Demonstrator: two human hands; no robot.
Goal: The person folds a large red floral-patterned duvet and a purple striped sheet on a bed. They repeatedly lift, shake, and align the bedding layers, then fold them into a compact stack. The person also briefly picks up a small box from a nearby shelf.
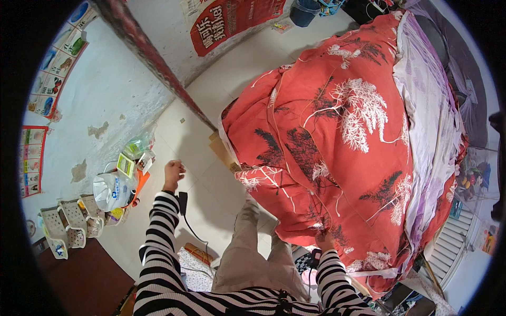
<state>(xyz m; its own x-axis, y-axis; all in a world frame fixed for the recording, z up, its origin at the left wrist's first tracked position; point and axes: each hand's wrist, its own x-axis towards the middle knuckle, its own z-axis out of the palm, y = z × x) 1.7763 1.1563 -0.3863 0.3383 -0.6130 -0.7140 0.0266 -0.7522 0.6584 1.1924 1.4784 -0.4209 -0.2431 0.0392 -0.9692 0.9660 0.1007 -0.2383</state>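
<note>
A red bed cover (340, 158) with white and black branch prints lies rumpled over a bed to my right and before me. My right hand (325, 240) is at its near edge, fingers closed on a fold of the fabric; part of the hand is hidden by the folds. Along the far right side of the cover runs a white and purple sheet (427, 98). My left hand (174, 173) hangs over the tiled floor, away from the bed. Its fingers are curled in, with nothing visible in them.
A slanted red pole (158, 63) comes down near the bed's left corner, by a cardboard piece (222, 152). Against the left wall are a white plastic bag (112, 191) and several plastic baskets (73, 227). A dark bucket (304, 14) stands at the back. A brown surface (87, 272) lies lower left.
</note>
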